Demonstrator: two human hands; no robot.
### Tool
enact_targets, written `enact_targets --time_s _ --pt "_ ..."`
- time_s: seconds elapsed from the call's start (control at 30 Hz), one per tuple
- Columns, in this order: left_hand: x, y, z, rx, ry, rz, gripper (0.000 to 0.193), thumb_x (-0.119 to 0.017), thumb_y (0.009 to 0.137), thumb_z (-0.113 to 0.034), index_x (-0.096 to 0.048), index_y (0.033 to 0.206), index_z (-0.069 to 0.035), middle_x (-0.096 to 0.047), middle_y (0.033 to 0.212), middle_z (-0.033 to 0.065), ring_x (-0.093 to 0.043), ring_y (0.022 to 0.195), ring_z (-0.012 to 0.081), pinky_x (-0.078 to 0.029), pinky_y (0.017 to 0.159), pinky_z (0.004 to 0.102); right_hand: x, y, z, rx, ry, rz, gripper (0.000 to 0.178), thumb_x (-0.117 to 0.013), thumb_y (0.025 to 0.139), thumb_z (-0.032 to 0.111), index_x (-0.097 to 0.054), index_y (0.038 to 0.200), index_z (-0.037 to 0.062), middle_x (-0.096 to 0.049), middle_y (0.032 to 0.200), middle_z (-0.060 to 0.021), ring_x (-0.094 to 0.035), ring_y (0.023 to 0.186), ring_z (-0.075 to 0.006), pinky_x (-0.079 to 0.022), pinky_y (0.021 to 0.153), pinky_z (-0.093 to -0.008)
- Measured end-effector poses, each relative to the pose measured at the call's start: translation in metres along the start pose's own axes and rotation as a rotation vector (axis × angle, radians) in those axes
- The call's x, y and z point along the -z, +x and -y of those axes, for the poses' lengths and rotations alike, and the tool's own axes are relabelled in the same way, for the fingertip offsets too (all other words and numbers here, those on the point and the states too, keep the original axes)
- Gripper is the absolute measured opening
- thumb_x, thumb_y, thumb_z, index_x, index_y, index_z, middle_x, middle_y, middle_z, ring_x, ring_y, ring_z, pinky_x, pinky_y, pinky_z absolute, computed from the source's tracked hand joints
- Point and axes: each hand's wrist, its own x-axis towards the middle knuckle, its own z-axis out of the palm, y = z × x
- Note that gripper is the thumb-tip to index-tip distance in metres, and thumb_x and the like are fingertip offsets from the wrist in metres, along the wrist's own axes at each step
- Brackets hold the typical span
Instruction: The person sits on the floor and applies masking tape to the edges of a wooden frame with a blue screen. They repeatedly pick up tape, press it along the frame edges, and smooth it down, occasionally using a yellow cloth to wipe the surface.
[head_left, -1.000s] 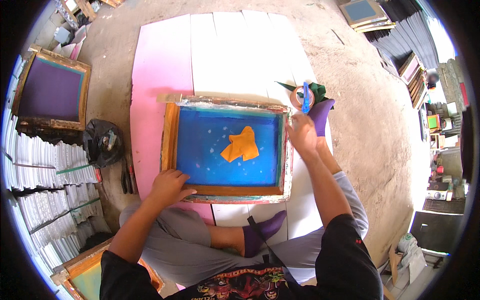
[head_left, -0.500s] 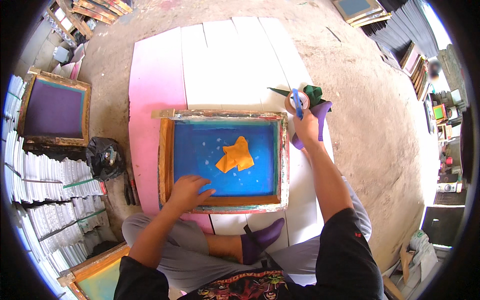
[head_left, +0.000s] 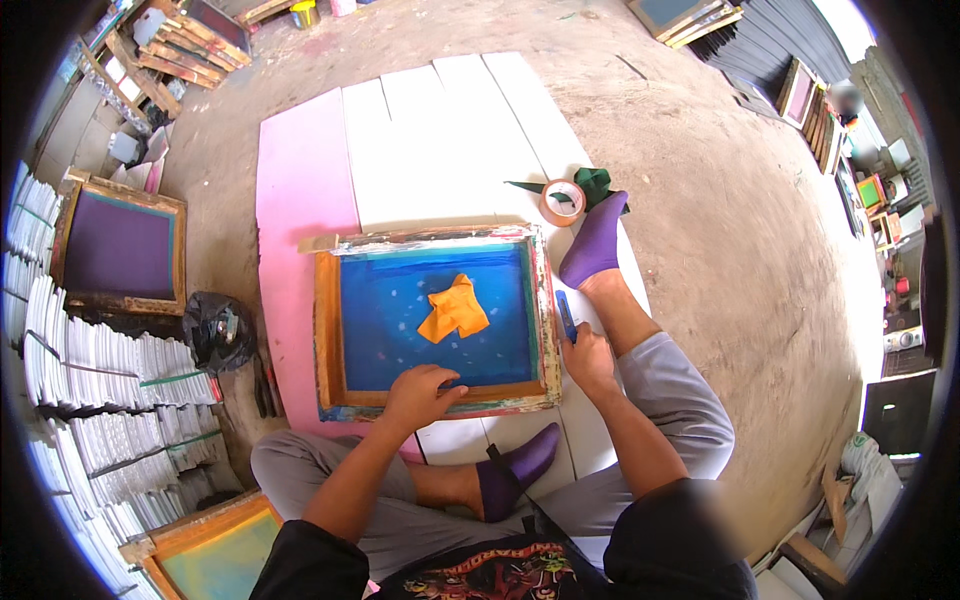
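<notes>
A wooden screen-printing frame (head_left: 549, 345) with blue mesh (head_left: 385, 330) lies in front of me. On the mesh rests a crumpled orange cloth (head_left: 455, 310). My left hand (head_left: 422, 396) is over the frame's near side, its slightly bent fingers apart and holding nothing. To the right of the frame, my right hand (head_left: 590, 358) grips a slim blue box cutter (head_left: 567, 315), its tip pointing away from me. Beyond it, a roll of brown tape (head_left: 562, 203) sits beside dark green cloth (head_left: 594, 184), close to my purple-socked foot (head_left: 598, 240).
White and pink boards (head_left: 305, 190) lie beneath the frame. Left are stacks of white bundles (head_left: 95, 345), a black plastic bag (head_left: 218, 330), pliers (head_left: 268, 385) and a purple-mesh screen (head_left: 120, 245). A yellowish screen (head_left: 215, 565) stands at lower left.
My right hand has lifted the box cutter away from the tape roll and drawn it back toward me, beside the frame. My left hand has shifted right along the near side.
</notes>
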Motion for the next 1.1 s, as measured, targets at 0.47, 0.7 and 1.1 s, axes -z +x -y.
enact_targets --time_s 0.47,0.7,1.1 --pt "-0.007 0.026 -0.012 0.094 -0.03 0.033 0.036 -0.078 0.09 -0.037 -0.078 0.108 -0.006 -0.077 0.104 0.014 -0.074 0.09 0.0308 -0.058 0.079 0.043 0.036 0.158 0.042 0.397 -0.198 -0.383 0.034 -0.072 0.088 0.019 -0.067 0.119 0.0064 -0.063 0.126 -0.0148 -0.064 0.108 -0.0367 -0.054 0.094 -0.0468" --pt "-0.001 0.02 -0.014 0.137 -0.153 -0.027 0.036 -0.078 0.092 -0.035 -0.078 0.111 -0.005 -0.077 0.104 0.0139 -0.074 0.09 0.0293 -0.058 0.08 0.0412 0.027 0.222 0.046 0.198 -0.169 -0.101 0.027 -0.069 0.092 0.015 -0.07 0.118 0.009 -0.065 0.129 -0.0172 -0.069 0.109 -0.0395 -0.057 0.091 -0.0506" --pt "0.048 0.032 -0.057 0.247 -0.628 -0.25 0.041 -0.073 0.099 -0.034 -0.073 0.12 0.001 -0.076 0.102 0.0116 -0.073 0.096 0.0211 -0.056 0.081 0.0339 0.112 0.057 0.077 0.425 1.142 0.293 0.017 -0.068 0.098 0.001 -0.072 0.114 0.0008 -0.071 0.093 -0.0018 -0.066 0.082 -0.0118 -0.055 0.074 -0.0283"
